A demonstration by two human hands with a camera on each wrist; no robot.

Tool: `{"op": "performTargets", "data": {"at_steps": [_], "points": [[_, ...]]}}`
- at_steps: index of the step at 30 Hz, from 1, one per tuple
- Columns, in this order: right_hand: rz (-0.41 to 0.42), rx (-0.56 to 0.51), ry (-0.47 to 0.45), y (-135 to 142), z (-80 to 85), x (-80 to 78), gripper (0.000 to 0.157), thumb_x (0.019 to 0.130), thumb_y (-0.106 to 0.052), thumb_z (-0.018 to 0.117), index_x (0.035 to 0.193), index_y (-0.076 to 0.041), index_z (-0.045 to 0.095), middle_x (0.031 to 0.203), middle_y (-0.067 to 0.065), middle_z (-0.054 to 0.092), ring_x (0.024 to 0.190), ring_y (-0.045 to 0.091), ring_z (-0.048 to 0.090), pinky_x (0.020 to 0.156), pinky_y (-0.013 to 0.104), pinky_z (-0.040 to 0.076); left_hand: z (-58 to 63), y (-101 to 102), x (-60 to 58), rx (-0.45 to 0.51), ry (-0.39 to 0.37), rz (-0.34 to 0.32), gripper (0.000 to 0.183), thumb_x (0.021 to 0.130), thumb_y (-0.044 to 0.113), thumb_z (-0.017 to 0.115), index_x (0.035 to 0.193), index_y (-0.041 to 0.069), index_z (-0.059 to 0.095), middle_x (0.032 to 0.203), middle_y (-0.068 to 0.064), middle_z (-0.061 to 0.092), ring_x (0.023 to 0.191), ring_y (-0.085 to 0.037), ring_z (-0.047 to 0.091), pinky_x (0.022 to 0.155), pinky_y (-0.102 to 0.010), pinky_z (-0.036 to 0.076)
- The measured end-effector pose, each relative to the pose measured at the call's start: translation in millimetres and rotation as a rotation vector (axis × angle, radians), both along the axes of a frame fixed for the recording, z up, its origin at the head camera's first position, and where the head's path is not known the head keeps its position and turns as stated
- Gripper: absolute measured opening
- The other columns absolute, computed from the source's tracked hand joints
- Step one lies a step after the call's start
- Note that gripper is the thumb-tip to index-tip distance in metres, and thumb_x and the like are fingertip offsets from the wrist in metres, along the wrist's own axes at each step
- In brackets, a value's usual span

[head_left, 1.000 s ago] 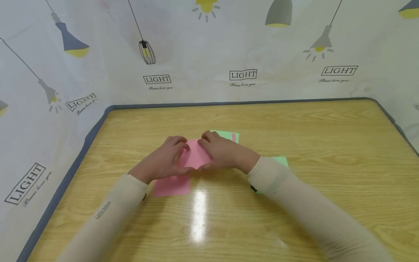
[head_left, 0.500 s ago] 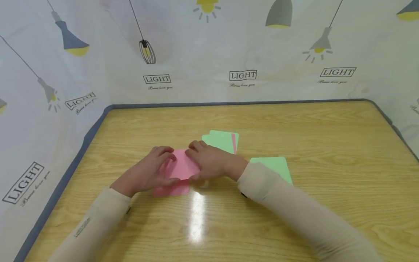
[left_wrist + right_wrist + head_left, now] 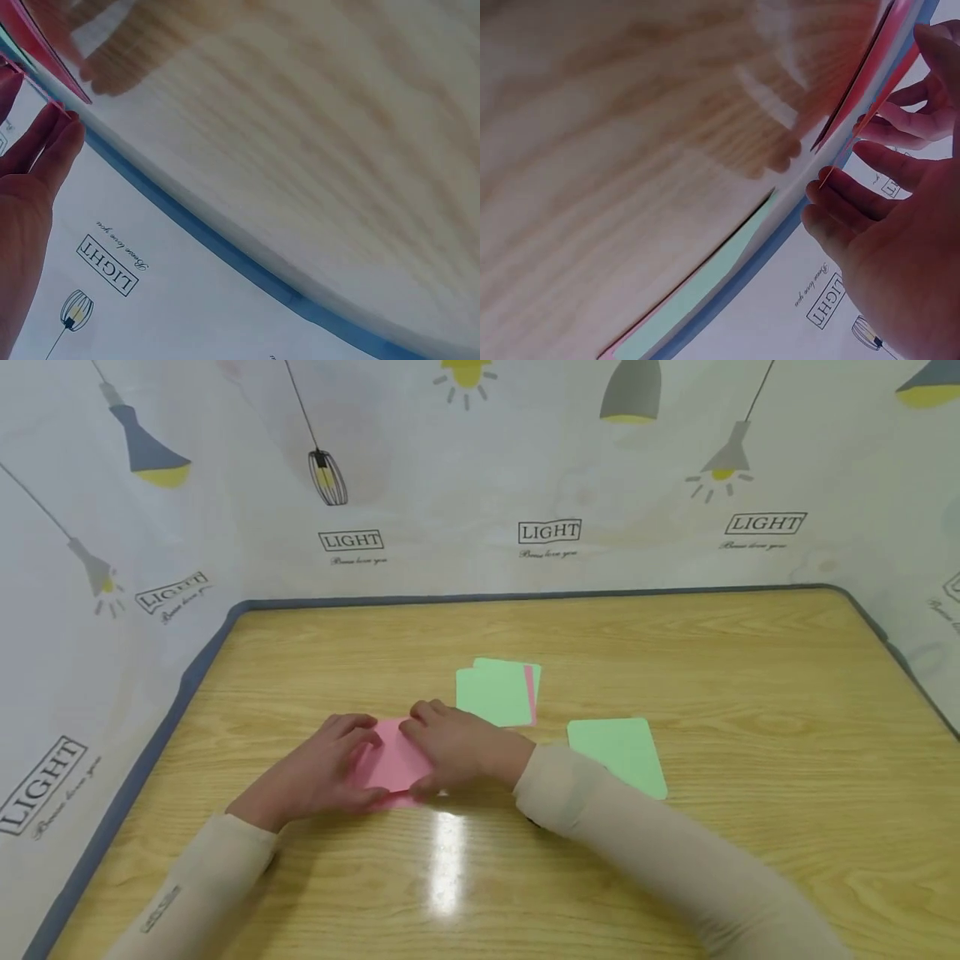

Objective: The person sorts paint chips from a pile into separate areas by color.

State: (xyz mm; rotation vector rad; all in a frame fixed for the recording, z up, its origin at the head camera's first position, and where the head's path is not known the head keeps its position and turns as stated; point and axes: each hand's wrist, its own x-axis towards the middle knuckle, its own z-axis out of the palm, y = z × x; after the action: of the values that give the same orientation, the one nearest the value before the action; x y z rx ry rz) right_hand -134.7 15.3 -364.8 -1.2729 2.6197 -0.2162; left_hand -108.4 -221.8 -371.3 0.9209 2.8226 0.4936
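Both hands hold a pink square card (image 3: 393,756) by its opposite sides, left of the table's middle. My left hand (image 3: 322,768) grips the left side, fingers at the far corner and thumb at the near one. On the right side, my right hand (image 3: 457,743) grips it the same way. Beneath it another pink card (image 3: 397,802) lies on the table, mostly covered in the head view. The right wrist view shows a gap between the held card and the pink card (image 3: 855,82) on the tabletop.
Beyond the right hand lie two overlapping green cards (image 3: 491,697) with a pink strip (image 3: 530,693) showing between them. Another green card (image 3: 622,752) lies to the right, partly behind the right sleeve (image 3: 637,827). A blue-grey edge (image 3: 525,596) borders the wooden table (image 3: 675,652).
Both hands have carried the pink card left and nearer, away from the green cards and over the other pink card. The green cards, partly hidden before, now show more fully.
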Motion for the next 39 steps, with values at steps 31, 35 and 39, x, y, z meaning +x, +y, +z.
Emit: {"op": "performTargets", "data": {"at_steps": [31,35,39], "points": [[-0.011,0.113,0.057,-8.2,-3.8,6.5,0.071,0.089,-0.055,0.064,0.139,-0.008,0.048,0.142,0.012,0.042,0.133,0.028,0.038,0.112,0.036,0.027,-6.5,-3.2,-1.8,-0.074,-0.006,-0.027,0.078,0.078,0.050,0.079,0.132,0.000,0.055,0.144,-0.017,0.043,0.132,-0.034,0.038,0.103,-0.050,0.039],[-0.015,0.118,0.051,-8.1,-2.9,7.6,0.071,0.090,-0.055,0.064,0.141,-0.008,0.047,0.144,0.012,0.040,0.134,0.028,0.036,0.112,0.037,0.027,-6.1,-3.2,-1.8,-0.095,-0.019,-0.008,0.080,0.079,0.054,0.077,0.135,0.001,0.054,0.145,-0.015,0.042,0.133,-0.033,0.037,0.103,-0.051,0.039],[-0.015,0.116,0.054,-7.4,-2.1,9.2,0.070,0.090,-0.053,0.064,0.141,-0.008,0.046,0.144,0.013,0.040,0.134,0.027,0.036,0.112,0.036,0.028,-5.4,-3.0,-2.0,-0.103,-0.002,-0.012,0.079,0.080,0.056,0.075,0.134,0.002,0.055,0.143,-0.014,0.044,0.132,-0.033,0.038,0.104,-0.050,0.038]]}}
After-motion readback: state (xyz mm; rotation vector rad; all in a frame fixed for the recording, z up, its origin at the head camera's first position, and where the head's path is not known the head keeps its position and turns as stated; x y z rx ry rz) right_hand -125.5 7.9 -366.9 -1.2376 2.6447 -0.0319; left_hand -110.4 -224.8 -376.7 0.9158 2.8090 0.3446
